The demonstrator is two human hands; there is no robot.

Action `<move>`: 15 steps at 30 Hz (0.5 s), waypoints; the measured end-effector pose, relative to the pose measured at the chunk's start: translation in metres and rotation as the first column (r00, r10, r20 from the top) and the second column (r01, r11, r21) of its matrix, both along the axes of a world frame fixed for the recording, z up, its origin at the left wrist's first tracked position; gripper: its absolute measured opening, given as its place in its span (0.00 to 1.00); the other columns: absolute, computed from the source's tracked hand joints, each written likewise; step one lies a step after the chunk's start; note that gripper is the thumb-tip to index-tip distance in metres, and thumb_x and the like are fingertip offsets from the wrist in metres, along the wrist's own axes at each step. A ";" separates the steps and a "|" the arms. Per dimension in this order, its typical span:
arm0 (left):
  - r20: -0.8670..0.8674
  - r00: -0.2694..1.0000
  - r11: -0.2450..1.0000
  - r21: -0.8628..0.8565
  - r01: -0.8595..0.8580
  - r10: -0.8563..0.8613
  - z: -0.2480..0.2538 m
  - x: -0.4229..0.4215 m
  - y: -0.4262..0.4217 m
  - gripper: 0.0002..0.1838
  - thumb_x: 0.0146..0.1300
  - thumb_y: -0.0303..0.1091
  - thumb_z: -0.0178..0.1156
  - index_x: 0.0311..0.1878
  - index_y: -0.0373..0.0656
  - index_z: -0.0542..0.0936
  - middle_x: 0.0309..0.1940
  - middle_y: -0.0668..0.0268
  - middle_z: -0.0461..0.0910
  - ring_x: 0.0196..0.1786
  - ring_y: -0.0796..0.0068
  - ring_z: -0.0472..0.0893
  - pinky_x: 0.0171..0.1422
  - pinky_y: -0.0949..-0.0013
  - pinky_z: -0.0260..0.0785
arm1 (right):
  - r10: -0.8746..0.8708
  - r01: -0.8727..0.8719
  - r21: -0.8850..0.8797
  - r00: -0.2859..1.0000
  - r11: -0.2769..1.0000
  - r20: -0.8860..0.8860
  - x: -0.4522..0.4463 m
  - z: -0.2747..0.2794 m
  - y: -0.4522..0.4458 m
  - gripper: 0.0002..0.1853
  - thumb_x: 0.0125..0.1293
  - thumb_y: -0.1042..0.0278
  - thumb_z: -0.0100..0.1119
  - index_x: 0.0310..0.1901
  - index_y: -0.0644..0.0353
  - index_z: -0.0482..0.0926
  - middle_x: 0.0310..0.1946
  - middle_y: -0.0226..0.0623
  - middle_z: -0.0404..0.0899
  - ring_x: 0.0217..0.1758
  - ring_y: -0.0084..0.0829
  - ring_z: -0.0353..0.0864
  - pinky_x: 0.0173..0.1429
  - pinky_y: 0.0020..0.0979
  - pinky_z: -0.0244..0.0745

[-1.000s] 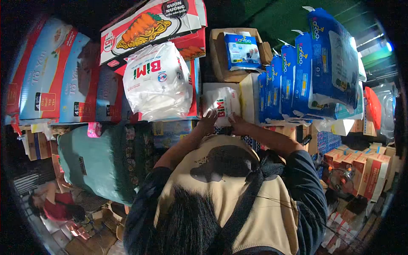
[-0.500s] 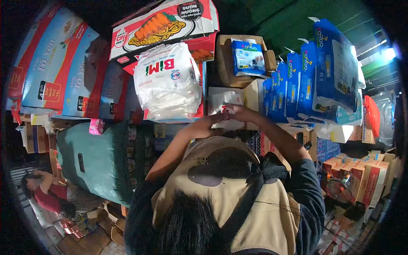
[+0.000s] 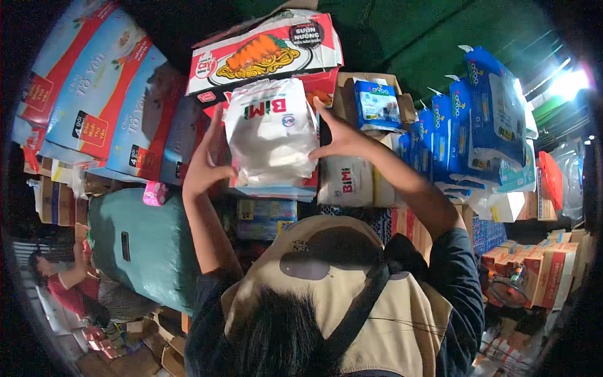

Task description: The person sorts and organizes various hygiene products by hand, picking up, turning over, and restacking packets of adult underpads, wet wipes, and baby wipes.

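Observation:
A stack of white plastic packs marked "BiMi" (image 3: 272,135) lies at upper centre, in front of a red and white noodle box (image 3: 267,53). My left hand (image 3: 206,160) is at its left side, fingers stretched upward and thumb out toward the stack's lower edge. On the opposite side, my right hand (image 3: 339,135) is spread wide, its thumb at the stack's lower right edge. Firm contact cannot be made out for either hand. Another white "BiMi" pack (image 3: 347,181) lies lower right of the stack, beneath my right forearm.
Blue "Karoo" packs (image 3: 461,125) stand on the right; another blue pack (image 3: 378,103) rests in an open carton (image 3: 407,107). Large blue and red boxes (image 3: 94,88) fill the left, above a green wrapped bundle (image 3: 147,248). Another person (image 3: 69,283) is at far left.
Both hands have left the lower right white pack and spread apart to either side of the larger white stack. The view has shifted; the other person's arm has lowered and reaches forward.

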State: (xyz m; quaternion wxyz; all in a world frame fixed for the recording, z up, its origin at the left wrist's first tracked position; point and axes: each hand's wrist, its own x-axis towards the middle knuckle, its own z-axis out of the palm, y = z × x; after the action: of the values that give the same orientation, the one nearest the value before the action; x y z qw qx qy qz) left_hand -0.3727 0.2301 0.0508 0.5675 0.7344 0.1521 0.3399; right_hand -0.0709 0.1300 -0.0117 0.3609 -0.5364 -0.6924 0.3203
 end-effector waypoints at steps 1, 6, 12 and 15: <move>-0.032 0.999 0.999 -0.011 -0.041 0.040 -0.001 -0.005 0.008 0.71 0.29 0.45 0.80 0.72 0.31 0.42 0.75 0.54 0.39 0.76 0.66 0.40 0.77 0.63 0.31 | 0.000 0.000 0.017 1.000 1.000 0.020 -0.001 -0.001 0.007 0.68 0.43 0.49 0.77 0.71 0.65 0.31 0.73 0.54 0.39 0.77 0.39 0.40 0.75 0.31 0.39; -0.345 0.935 0.991 0.126 -0.044 0.086 -0.051 -0.029 0.066 0.71 0.30 0.49 0.79 0.73 0.35 0.42 0.75 0.56 0.39 0.76 0.66 0.39 0.77 0.63 0.32 | 0.004 0.002 -0.041 0.989 0.999 0.148 0.002 -0.004 0.030 0.71 0.40 0.50 0.78 0.71 0.66 0.30 0.73 0.54 0.32 0.77 0.40 0.31 0.76 0.33 0.34; -0.566 0.822 0.994 0.045 0.100 -0.058 -0.081 -0.034 0.110 0.78 0.24 0.55 0.80 0.73 0.39 0.37 0.75 0.57 0.39 0.76 0.67 0.39 0.77 0.59 0.33 | 0.082 -0.044 -0.148 0.962 0.988 0.261 0.026 -0.002 0.041 0.75 0.34 0.45 0.79 0.71 0.65 0.28 0.73 0.54 0.30 0.77 0.42 0.28 0.77 0.37 0.33; -0.599 0.795 0.983 0.071 0.170 -0.094 -0.095 -0.023 0.128 0.79 0.23 0.52 0.81 0.73 0.40 0.35 0.74 0.56 0.41 0.76 0.67 0.42 0.77 0.58 0.35 | 0.075 -0.003 -0.207 0.937 0.978 0.340 0.033 0.004 0.047 0.77 0.31 0.41 0.79 0.70 0.67 0.28 0.73 0.55 0.30 0.77 0.42 0.29 0.77 0.37 0.35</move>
State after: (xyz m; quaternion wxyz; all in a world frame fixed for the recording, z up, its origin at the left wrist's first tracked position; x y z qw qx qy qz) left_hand -0.3952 0.3577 -0.0447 0.4681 0.8456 0.2490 0.0617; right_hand -0.0380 0.1768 -0.0079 0.1703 -0.6044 -0.7193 0.2973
